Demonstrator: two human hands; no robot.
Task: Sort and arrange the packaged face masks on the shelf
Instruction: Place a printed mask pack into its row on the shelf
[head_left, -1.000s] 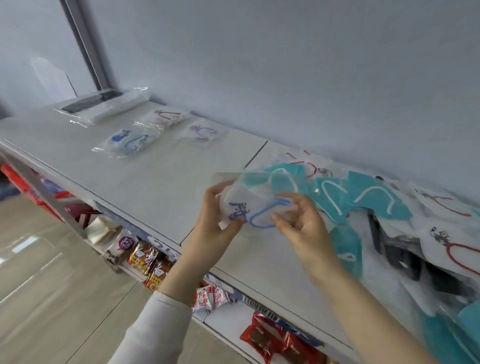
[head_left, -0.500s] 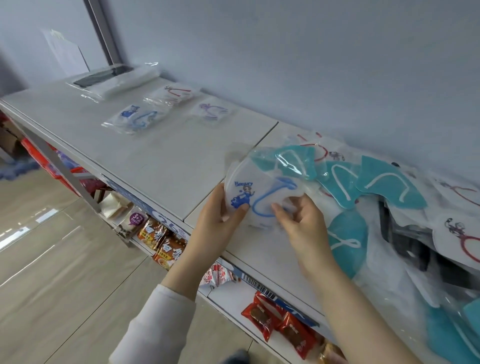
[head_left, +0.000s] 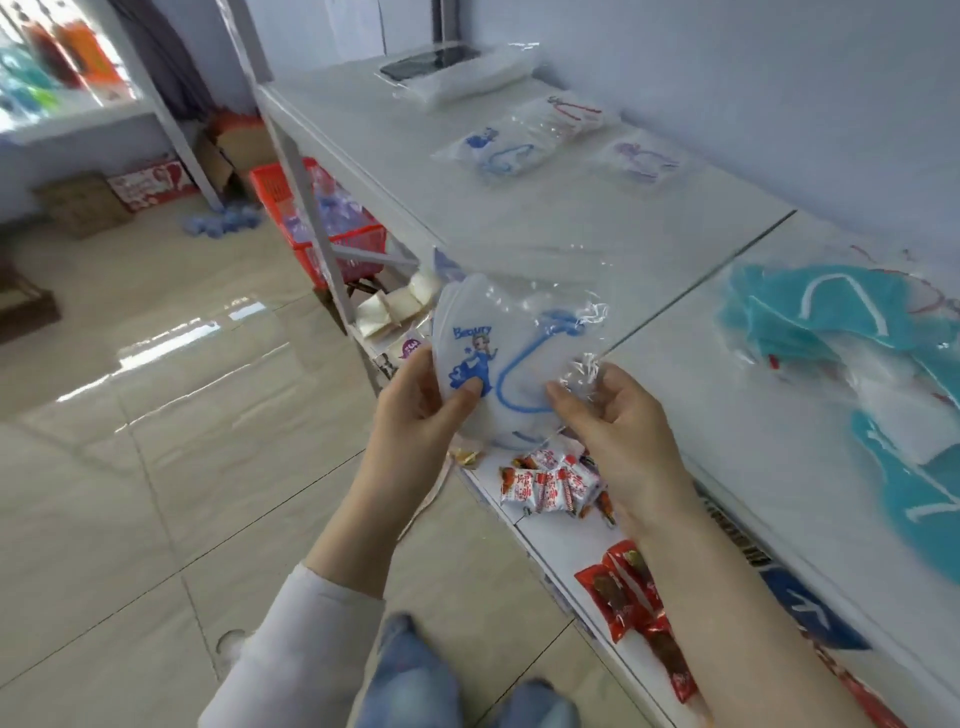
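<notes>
Closest to the camera, the left hand (head_left: 415, 410) gripped the blue-printed mask pack (head_left: 498, 364) with the thumb on the front, and the right hand (head_left: 618, 431) pinched its loose clear wrapper. The pack was in the air before the edge of the shelf (head_left: 519, 234), above the snack packets (head_left: 550, 488) of the lower level, and touched no surface. I think it belonged on the blue pile (head_left: 498, 153) at the far end. It should be laid flat, print up, edges matched, because the film looked slippery. The left fingers were hidden behind the pack. The teal heap (head_left: 831, 322) was cut by the right border. How many packs lay in the blue pile was not clear.
</notes>
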